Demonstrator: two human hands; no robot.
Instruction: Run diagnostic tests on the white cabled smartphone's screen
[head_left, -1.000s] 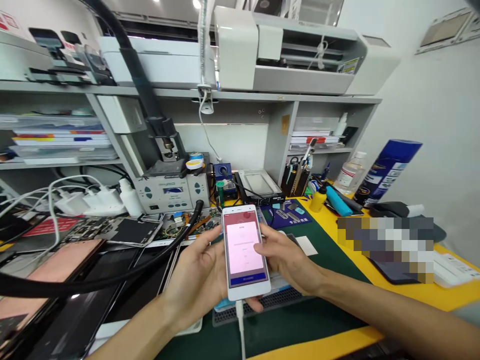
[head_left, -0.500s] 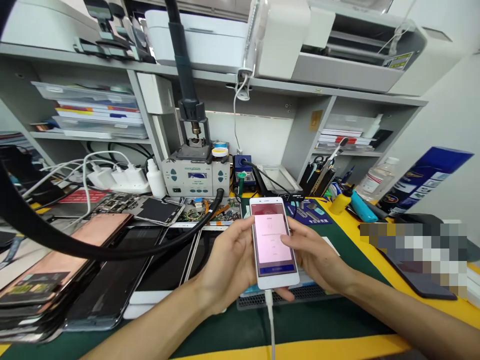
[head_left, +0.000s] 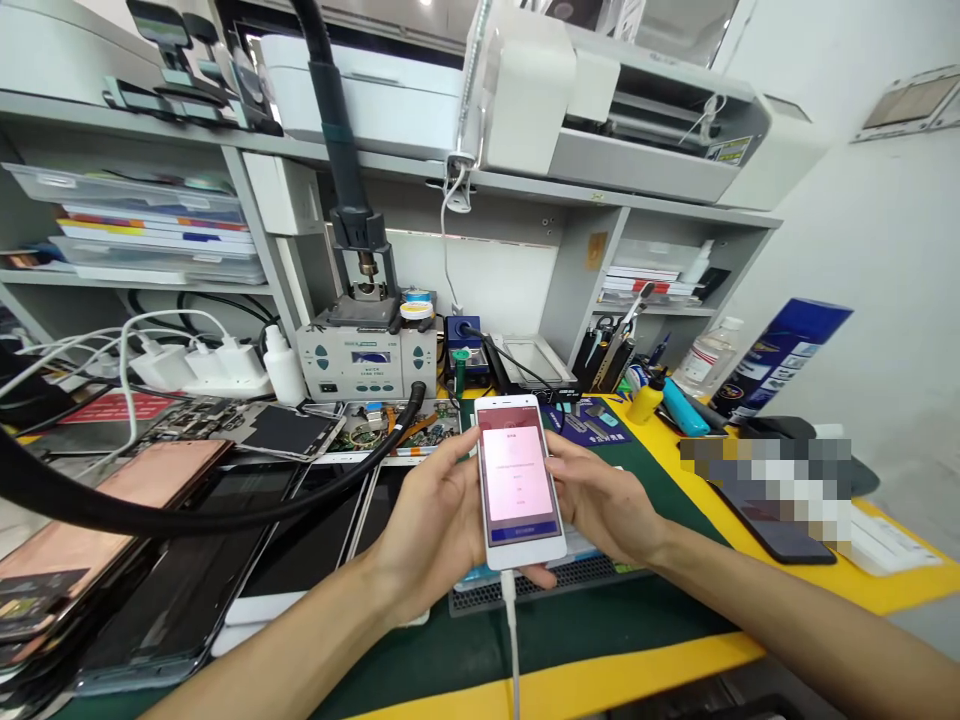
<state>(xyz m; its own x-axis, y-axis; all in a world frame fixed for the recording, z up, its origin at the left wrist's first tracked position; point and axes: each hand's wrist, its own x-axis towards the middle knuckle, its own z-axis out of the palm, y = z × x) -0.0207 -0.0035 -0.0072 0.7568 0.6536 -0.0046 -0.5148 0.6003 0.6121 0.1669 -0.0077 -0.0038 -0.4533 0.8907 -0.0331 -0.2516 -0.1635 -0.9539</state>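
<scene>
A white smartphone (head_left: 521, 475) is held upright over the bench, its screen lit with a pale pop-up box whose text is too small to read. My left hand (head_left: 439, 520) is closed around the phone's left side, thumb along the edge and fingers partly hidden behind. On the right side, my right hand (head_left: 604, 490) grips the phone, with its thumb at the screen's edge. A white charging cable (head_left: 512, 630) is plugged into the bottom of the phone and hangs towards me. Beneath the phone lies a dark perforated pad (head_left: 480, 598) on the green mat (head_left: 637, 640).
Several phones and screens (head_left: 195, 560) lie at left, crossed by a thick black hose (head_left: 247, 515) from the hot-air station (head_left: 367, 360). A circuit board (head_left: 397, 425) lies behind them. Bottles (head_left: 705, 355), a spray can (head_left: 780, 355) and a dark tablet-like slab (head_left: 780, 520) occupy the right.
My right thumb has drawn back from over the screen to the phone's right edge. The whole view has shifted, so everything appears further left. The pop-up box looks alike.
</scene>
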